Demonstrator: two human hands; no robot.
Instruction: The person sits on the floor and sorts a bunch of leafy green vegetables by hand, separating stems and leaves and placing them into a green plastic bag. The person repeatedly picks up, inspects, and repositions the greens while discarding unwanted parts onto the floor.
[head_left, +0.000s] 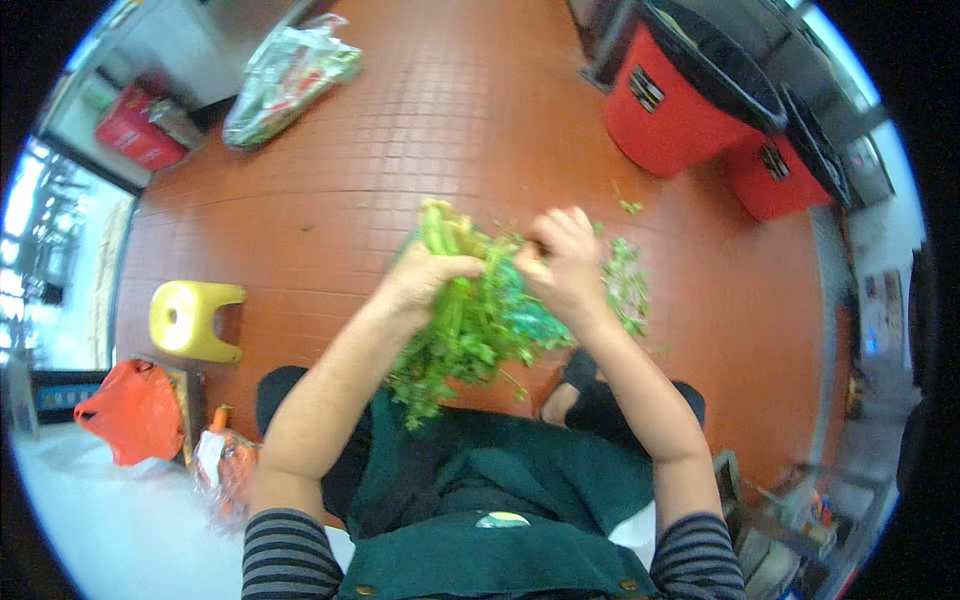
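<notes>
My left hand (439, 274) is closed round the stalks of a bunch of leafy green celery or a similar herb (457, 337), its leaves hanging toward my lap. Just right of the bunch is my right hand (559, 251), fingers curled and blurred; whether it pinches a stem cannot be told. Green plastic or netting (529, 307) shows beneath and between the hands. Loose green leaves (628, 285) lie on the tiled floor beyond my right wrist.
Two red bins with black liners (667, 112) stand upper right. A vegetable-filled plastic bag (289, 82) lies upper left. At left are a yellow stool (191, 321), an orange-red bag (135, 412) and a clear bag of carrots (229, 469). My shoe (579, 369) is below the right hand.
</notes>
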